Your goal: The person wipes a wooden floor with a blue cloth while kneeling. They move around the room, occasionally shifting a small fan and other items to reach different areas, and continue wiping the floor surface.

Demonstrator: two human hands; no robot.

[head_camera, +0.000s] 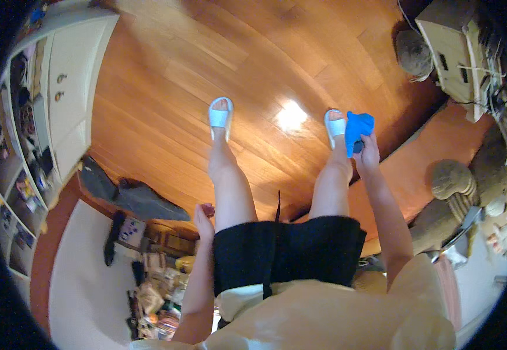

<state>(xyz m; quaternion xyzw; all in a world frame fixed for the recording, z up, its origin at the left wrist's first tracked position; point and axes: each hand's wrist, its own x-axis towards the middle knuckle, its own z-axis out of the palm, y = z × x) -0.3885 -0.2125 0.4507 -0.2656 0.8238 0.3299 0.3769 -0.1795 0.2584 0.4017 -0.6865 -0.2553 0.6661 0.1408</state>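
My right hand (367, 151) grips a bright blue cloth (360, 124) by its lower edge, beside my right foot; a small dark part shows by the fingers. The foot wears a pale blue slide sandal (335, 126), and a matching sandal (220, 117) is on my left foot. My left hand (204, 221) hangs beside my left thigh with its fingers partly curled, holding nothing that I can see. Black shorts (288, 253) with a dark drawstring cover my upper legs.
Wooden flooring (170, 87) lies underfoot. At the left stand a white cabinet (78, 74) and filled shelves, with a dark grey cloth item (135, 199) on the floor nearby. At the right are an orange surface (433, 135), a cardboard box (450, 57) and brown plush-like objects (450, 179).
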